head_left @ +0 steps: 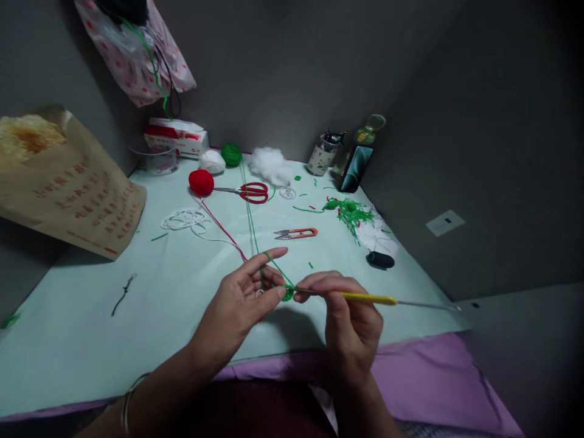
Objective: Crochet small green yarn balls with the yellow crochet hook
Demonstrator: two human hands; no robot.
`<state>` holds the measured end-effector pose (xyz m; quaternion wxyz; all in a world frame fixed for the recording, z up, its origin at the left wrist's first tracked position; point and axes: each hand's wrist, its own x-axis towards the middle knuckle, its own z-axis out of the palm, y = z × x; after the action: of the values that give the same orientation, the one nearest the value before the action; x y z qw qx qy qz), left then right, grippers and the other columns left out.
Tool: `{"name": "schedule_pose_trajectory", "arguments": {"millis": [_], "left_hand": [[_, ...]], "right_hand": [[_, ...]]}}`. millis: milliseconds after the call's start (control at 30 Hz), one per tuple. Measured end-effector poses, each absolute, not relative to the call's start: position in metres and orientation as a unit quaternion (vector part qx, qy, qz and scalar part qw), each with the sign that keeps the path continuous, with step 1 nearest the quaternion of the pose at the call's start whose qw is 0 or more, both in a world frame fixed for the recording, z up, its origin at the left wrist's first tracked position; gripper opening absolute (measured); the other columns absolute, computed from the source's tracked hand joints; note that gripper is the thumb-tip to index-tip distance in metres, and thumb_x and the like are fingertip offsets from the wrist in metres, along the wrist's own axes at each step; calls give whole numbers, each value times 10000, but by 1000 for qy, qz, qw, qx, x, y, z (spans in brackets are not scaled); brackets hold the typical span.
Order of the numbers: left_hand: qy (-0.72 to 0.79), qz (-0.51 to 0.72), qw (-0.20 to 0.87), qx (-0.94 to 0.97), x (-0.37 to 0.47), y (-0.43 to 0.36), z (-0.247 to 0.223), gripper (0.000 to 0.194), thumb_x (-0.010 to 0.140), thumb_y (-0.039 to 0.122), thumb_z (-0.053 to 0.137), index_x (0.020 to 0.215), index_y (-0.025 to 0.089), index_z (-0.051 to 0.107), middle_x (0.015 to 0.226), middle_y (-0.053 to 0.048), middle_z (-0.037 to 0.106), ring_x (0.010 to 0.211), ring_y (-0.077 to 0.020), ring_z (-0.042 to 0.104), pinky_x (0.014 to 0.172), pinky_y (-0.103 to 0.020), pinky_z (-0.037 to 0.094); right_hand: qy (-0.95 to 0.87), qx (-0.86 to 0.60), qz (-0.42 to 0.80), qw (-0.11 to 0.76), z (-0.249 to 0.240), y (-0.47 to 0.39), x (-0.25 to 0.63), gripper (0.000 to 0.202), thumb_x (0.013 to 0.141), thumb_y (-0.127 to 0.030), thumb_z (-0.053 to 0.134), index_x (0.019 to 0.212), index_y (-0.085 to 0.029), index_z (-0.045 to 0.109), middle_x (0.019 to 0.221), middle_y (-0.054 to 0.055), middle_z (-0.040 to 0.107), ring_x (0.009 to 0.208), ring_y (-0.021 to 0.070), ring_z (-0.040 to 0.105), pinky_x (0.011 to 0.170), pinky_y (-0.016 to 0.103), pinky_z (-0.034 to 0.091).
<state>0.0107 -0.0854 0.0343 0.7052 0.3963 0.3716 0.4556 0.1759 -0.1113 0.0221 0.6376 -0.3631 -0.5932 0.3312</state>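
My left hand (244, 295) pinches a small piece of green crochet (288, 293) between thumb and fingers. Green yarn (252, 225) loops over its raised index finger and runs back to a green yarn ball (231, 154). In my right hand (347, 316) is a crochet hook (369, 298) with a yellow grip, held like a pencil. Its working tip meets the green piece; the exact stitch is too small to make out. Red yarn (223, 229) and white yarn (187, 221) also lead toward my left hand, where their ends are hidden.
Orange thread snips (298, 233) and red-handled scissors (253, 193) lie beyond my hands. Behind them are a red yarn ball (201, 182), a white yarn ball (212, 162) and white stuffing (271, 165). Green scraps (353, 216) and a propped phone (357, 168) are right; a paper bag (86, 188) stands left.
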Motion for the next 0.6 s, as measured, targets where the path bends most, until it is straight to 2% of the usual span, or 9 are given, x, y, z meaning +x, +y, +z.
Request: {"name": "schedule_pose_trajectory", "arguments": {"millis": [167,367,600], "left_hand": [[409,452,672,420,12,-85,40,541,804,237,776,1329,202,650,873,-6,629,774,-149,562,695,-309,439],[434,459,634,446,13,-86,40,533,798,241,764,1322,231,664,843,-4,640,819,-177,602,771,-334,477],[471,460,580,480,13,-89,41,521,788,273,761,1304,261,690,812,4,631,807,-176,608,722,-309,491]], "right_hand": [[-656,-370,250,609,21,-115,179,268,1032,-135,466,1106,-235,703,961,51,734,906,207,694,771,393,565],[-709,-377,176,569,15,-117,181,282,989,-84,518,1159,-234,686,1025,63,752,960,204,706,785,363,592],[-749,-385,84,533,8,-121,179,235,1008,-180,549,1187,-253,682,1111,109,750,943,213,741,755,354,624]]}}
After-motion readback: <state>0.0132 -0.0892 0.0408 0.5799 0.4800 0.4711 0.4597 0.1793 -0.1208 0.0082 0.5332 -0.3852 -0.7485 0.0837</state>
